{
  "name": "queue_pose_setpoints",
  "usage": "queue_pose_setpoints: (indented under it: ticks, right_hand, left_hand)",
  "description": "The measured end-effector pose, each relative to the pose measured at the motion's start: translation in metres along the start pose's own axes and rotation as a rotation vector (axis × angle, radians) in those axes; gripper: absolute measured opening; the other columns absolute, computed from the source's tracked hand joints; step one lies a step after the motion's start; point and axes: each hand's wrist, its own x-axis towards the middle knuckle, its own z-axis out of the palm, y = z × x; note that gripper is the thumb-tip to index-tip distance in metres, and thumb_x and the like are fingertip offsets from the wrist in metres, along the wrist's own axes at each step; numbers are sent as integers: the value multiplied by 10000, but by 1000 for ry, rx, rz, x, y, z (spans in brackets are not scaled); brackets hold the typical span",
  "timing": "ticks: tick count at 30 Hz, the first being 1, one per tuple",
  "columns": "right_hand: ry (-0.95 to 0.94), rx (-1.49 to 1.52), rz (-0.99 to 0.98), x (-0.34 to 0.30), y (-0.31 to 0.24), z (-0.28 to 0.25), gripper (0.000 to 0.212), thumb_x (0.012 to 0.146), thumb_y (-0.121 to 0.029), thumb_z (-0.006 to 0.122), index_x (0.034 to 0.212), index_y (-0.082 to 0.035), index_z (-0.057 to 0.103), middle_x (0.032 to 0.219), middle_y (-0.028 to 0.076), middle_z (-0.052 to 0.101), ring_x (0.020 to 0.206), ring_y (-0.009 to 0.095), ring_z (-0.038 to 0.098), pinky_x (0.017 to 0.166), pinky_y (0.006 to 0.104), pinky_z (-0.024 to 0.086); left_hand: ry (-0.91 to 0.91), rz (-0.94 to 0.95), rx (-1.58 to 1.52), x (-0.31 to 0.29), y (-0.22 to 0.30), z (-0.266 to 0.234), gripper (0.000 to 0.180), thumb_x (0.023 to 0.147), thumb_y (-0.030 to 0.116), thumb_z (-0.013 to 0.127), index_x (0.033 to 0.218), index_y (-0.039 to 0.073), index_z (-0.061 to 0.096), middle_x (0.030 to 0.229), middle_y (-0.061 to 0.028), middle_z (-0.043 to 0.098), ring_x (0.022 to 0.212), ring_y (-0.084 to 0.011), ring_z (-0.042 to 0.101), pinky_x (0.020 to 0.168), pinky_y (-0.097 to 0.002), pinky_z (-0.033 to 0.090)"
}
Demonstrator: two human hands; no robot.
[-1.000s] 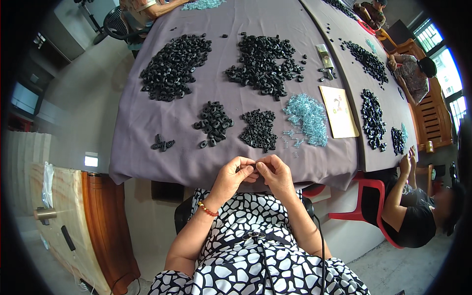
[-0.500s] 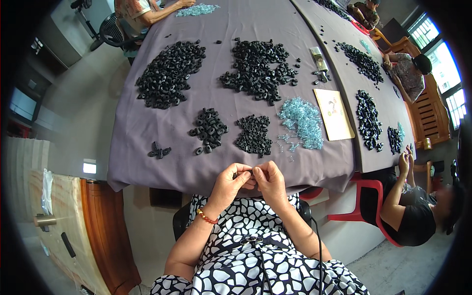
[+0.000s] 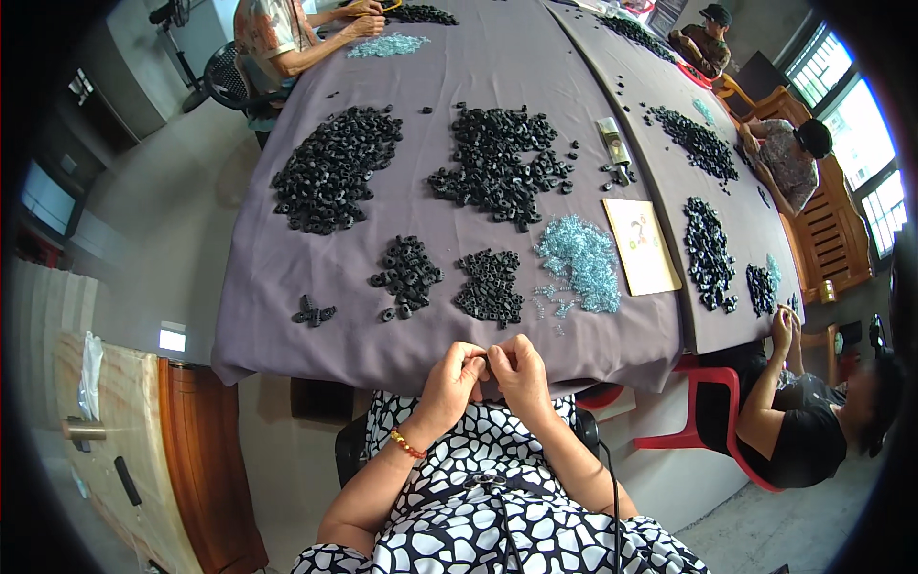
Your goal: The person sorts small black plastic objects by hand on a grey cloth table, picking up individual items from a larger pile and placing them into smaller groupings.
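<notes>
Seated person, both hands at the near edge of the cloth-covered tabletop [image 3: 559,356], held over the hem of the cloth and just above the lap of a black-and-white patterned garment [image 3: 488,521].

Left hand [image 3: 449,385]: grip drawn together, thumb against fingers, clamped on a small dark piece [image 3: 487,364]. Right hand [image 3: 520,380]: grip likewise together, thumb and forefinger pinching the same piece from the other side. Piece sits between the two sets of fingertips, mostly hidden; its shape cannot be told. Red and gold bead bracelet [image 3: 406,444] on left wrist.

Beyond the hands, nearest row, left to right: a tiny cluster of black parts [image 3: 311,312]; a small loose heap of black parts [image 3: 408,275]; a denser black heap [image 3: 490,287], closest to the fingers; a pile of pale blue translucent bits [image 3: 579,263], a few strays at its near left side.

Farther back, two large black mounds, left [image 3: 337,172] and right [image 3: 499,165], well apart. Right of these, a tube [image 3: 613,143] lying among scattered black bits; nearer, a cream booklet [image 3: 641,247], flat, beside the blue pile
</notes>
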Motion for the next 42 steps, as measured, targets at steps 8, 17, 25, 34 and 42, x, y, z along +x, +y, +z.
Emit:
queue_pose_setpoints:
  ticks: [8,17,25,34,42]
  right_hand:
    - [-56,93,29,-2,-6,-6,151,1006,-140,676,972,-9,609,762,28,657,634,67,583,552,237,488]
    - [-51,242,71,-4,-9,-12,151,1027,-159,658,968,-30,604,791,15,653,586,38,529,505,197,423]
    - [-26,251,56,-9,-1,-7,163,1025,-154,668,940,-41,585,743,-12,615,576,28,491,491,206,408]
    - [33,12,-141,-10,5,-1,149,1016,-120,673,941,-40,572,755,-1,632,588,36,498,511,213,424]
    - [-262,490,292,-10,-18,-15,203,1073,-227,588,989,-44,559,810,26,661,582,36,486,495,198,391]
  left_hand:
    - [-40,-6,-84,-1,5,1,142,1107,142,482,1166,21,528,875,-30,613,672,-68,547,603,-220,482]
    - [-71,37,-192,1,5,0,154,1108,162,497,1206,45,516,890,7,603,685,-37,534,582,-194,441]
    - [-104,28,-190,0,-4,1,163,1109,178,500,1221,61,516,884,12,608,669,-29,544,555,-185,420]
    - [-98,-22,-290,0,0,-3,255,1133,278,439,1221,58,533,871,8,607,672,-41,543,565,-184,425]
    - [-109,-30,-273,-7,11,-8,266,1140,287,416,1205,62,543,830,23,574,663,-38,521,577,-186,424]
